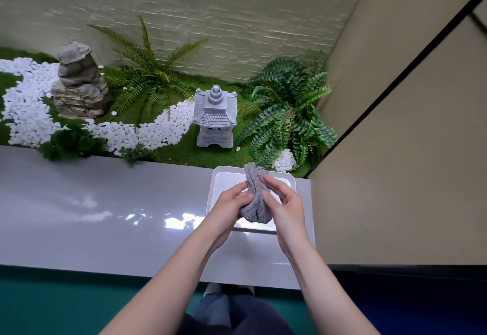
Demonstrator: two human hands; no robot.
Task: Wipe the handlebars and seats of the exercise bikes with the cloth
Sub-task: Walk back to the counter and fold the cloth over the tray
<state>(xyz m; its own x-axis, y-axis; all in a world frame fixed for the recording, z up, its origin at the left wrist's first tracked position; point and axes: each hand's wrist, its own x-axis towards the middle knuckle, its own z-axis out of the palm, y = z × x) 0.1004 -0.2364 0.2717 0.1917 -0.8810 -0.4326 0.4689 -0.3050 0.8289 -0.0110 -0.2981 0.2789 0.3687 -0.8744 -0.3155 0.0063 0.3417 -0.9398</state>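
A grey terry cloth (255, 195) is bunched and twisted between both my hands, just above a white rectangular tray (224, 179). My left hand (229, 205) grips its left side with the fingers curled round it. Its right side is held by my right hand (283, 203), thumb pressed on top. The tray sits on a glossy white ledge (105, 216) near its right end. No exercise bike is in view.
Behind the ledge lies a decorative garden bed with moss, white pebbles (158, 129), a grey stone pagoda lantern (214, 116), a layered rock (79, 84) and ferns (287, 113). A beige wall panel (395, 163) closes the right side. Green floor (66, 303) lies below.
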